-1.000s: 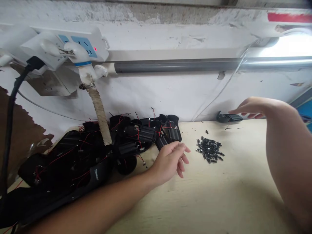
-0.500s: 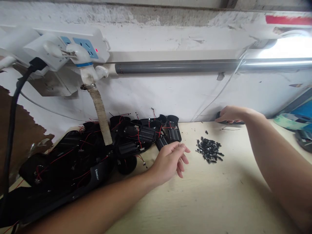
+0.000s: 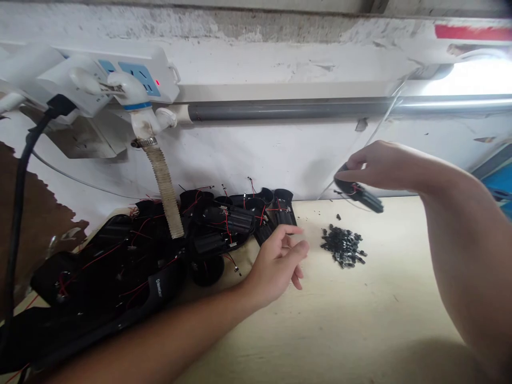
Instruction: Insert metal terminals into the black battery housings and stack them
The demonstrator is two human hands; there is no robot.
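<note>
My right hand (image 3: 370, 162) is closed on one end of a black plastic housing (image 3: 366, 197) with thin wires, lifted off the tabletop near the wall. The housing tilts down to the right and is slightly blurred. My left hand (image 3: 282, 261) hovers over the table with its fingers loosely curled and apart, holding nothing. Right of it lies a pile of small black parts (image 3: 343, 246). Beside the left hand, at its left, sit several black housings (image 3: 224, 218) with red wires and ribbed compartments, heaped together.
A ribbed hose (image 3: 164, 186) hangs from a white pipe fitting down onto the heap. At upper left is a white power strip (image 3: 160, 58) with a black plug (image 3: 62, 105). A grey pipe (image 3: 280, 111) runs along the wall. A blue object (image 3: 500, 184) stands at the right edge.
My right hand has raised the black housing from the tabletop by the wall and tilted it. The left hand has stayed nearly in place, its fingers shifting a little.
</note>
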